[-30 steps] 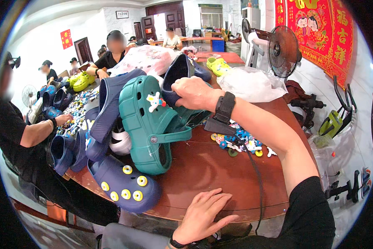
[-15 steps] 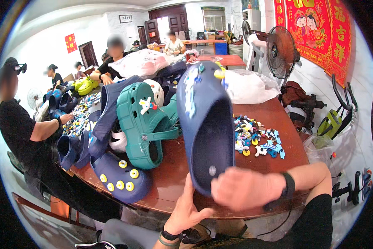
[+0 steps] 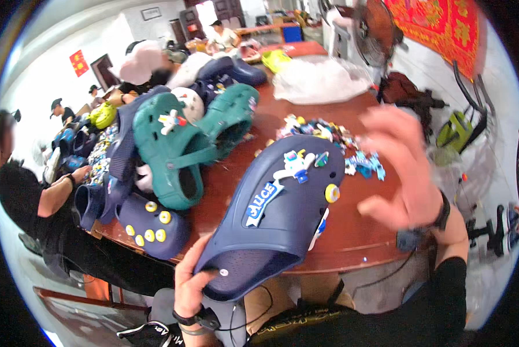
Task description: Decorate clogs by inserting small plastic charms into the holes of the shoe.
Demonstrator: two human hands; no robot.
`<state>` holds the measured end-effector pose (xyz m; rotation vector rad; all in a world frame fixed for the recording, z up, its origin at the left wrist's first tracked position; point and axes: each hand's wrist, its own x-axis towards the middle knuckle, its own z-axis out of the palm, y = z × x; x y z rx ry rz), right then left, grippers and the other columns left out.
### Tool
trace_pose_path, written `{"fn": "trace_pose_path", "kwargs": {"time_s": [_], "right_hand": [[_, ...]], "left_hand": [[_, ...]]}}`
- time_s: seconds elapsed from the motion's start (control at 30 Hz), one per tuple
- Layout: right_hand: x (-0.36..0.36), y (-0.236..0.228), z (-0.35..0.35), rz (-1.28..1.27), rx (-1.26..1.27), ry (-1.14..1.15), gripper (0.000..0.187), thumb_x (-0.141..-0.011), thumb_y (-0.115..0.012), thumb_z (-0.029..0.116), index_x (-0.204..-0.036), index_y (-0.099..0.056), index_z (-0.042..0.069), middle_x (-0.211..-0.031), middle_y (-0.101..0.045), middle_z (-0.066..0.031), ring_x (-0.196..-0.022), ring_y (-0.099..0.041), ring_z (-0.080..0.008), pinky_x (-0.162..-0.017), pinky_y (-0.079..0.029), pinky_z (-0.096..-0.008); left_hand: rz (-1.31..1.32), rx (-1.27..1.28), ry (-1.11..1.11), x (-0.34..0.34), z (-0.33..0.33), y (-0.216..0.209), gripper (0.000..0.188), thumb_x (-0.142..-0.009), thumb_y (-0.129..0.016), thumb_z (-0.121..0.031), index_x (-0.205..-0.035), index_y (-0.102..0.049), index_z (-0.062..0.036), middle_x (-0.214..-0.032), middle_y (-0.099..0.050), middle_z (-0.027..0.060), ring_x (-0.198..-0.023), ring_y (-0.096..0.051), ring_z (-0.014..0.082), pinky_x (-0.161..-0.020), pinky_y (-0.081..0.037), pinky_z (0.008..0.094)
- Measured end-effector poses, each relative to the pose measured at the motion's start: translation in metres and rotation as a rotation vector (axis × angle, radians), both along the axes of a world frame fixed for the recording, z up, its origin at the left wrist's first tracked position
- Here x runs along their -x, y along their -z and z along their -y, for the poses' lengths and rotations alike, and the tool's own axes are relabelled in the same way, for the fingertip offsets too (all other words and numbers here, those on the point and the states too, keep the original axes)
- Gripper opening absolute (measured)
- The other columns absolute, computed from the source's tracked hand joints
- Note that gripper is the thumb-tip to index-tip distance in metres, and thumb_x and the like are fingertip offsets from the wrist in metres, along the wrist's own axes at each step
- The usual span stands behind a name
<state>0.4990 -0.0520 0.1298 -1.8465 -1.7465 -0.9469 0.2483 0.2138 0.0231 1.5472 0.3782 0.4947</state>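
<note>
My left hand grips a navy clog by its heel end, thumb inside the opening. The clog is tilted above the table's near edge, its upper facing me. On it are a blue-and-white letter charm, a white figure charm and a round yellow-and-white charm. Another charm shows edge-on at its right side. My right hand, slightly blurred, is raised to the right of the clog with fingers and thumb apart. Beyond the toe lies a pile of loose charms, with blue ones nearest my right hand.
Green clogs lean left of centre on the red-brown table. A navy clog with several yellow round charms lies at the near left. A white plastic bag rests farther back. People work along the left side; a fan stands behind.
The navy clog has turned from showing its opening to showing its charm-covered upper, tipping right and lower. My left hand has moved left with it; my right has left the heel and risen rightward.
</note>
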Motion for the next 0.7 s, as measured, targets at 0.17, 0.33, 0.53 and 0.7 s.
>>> {"fn": "trace_pose_path", "kwargs": {"time_s": [0.17,0.33,0.53,0.7], "right_hand": [[-0.032,0.049,-0.019,-0.512,0.302,-0.180,0.078,-0.074,-0.078,0.042,-0.130,-0.046,-0.003,-0.130,-0.047,-0.0246,-0.122,-0.046,-0.0402,-0.107,-0.035,-0.0438],[-0.028,0.072,-0.020,-0.557,0.261,-0.145,0.071,-0.075,-0.077,0.046,-0.120,-0.051,-0.002,-0.115,-0.053,-0.0216,-0.106,-0.053,-0.0360,-0.095,-0.043,-0.0428],[-0.011,0.073,-0.023,-0.782,0.536,-0.139,0.069,-0.078,-0.075,0.046,-0.119,-0.050,-0.002,-0.115,-0.053,-0.0195,-0.108,-0.054,-0.0349,-0.092,-0.046,-0.0410],[-0.018,0.073,-0.037,-0.806,0.647,-0.239,0.057,-0.091,-0.062,0.036,-0.130,-0.045,-0.003,-0.126,-0.052,-0.0208,-0.112,-0.055,-0.0350,-0.094,-0.046,-0.0415]], "left_hand": [[-0.139,-0.145,0.116,-0.025,-0.018,-0.022,0.061,-0.063,-0.056,0.003,-0.124,-0.059,0.0065,-0.115,-0.064,0.0106,-0.110,-0.058,0.0187,-0.100,-0.038,0.0273],[-0.082,-1.062,-0.282,-0.051,-0.015,-0.016,0.027,-0.086,-0.061,-0.004,-0.112,-0.064,0.0007,-0.106,-0.064,0.0137,-0.106,-0.058,0.0306,-0.093,-0.043,0.0369],[0.048,-0.927,-0.059,-0.058,0.054,-0.006,0.056,-0.071,-0.082,-0.035,-0.106,-0.060,0.0020,-0.098,-0.061,0.0209,-0.092,-0.058,0.0364,-0.082,-0.046,0.0437],[0.177,-0.964,-0.182,-0.074,0.044,0.011,0.066,-0.054,-0.087,-0.053,-0.083,-0.058,-0.0018,-0.070,-0.060,0.0102,-0.060,-0.057,0.0286,-0.059,-0.046,0.0369]]}}
